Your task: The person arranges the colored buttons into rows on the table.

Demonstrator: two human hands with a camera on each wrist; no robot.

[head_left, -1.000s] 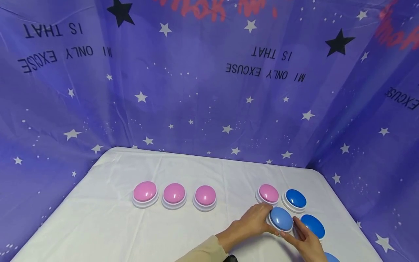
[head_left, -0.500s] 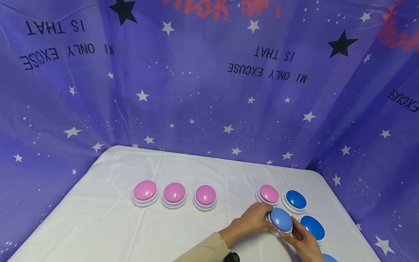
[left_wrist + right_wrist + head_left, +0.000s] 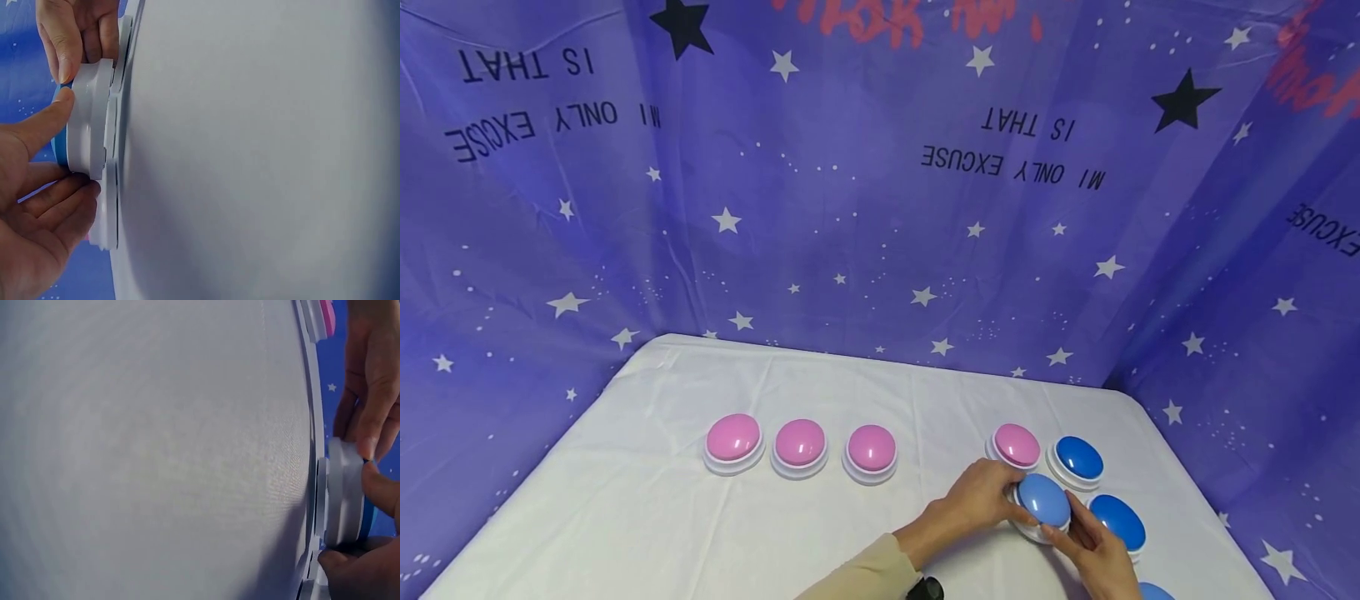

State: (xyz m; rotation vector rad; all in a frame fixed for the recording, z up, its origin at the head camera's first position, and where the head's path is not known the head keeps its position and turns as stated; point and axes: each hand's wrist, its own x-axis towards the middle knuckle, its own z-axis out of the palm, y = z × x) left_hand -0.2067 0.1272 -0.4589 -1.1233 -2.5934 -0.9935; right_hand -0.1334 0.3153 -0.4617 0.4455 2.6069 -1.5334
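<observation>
A round push button with a light blue dome and white base [image 3: 1043, 500] is held between both hands at the right of the table. My left hand [image 3: 977, 496] grips its left side, thumb at the front edge. From the right, my right hand [image 3: 1103, 554] holds the other side, and the two thumbs nearly meet at the dome's front rim. In the left wrist view the button's white base [image 3: 87, 125] shows side-on, close over the tabletop. A pink button [image 3: 1017, 444] stands just behind it, and dark blue buttons [image 3: 1117, 521] [image 3: 1078, 457] stand to its right.
Three pink buttons [image 3: 800, 443] stand in a row at the left on the white tablecloth [image 3: 700, 533]. Another light blue button [image 3: 1153, 592] is cut off by the bottom edge. Purple star-printed curtains [image 3: 880, 233] hang behind and at both sides.
Both hands keep their hold on the light blue button, which stays nearly in place. The right hand has shifted slightly to the left, and the view has moved a little.
</observation>
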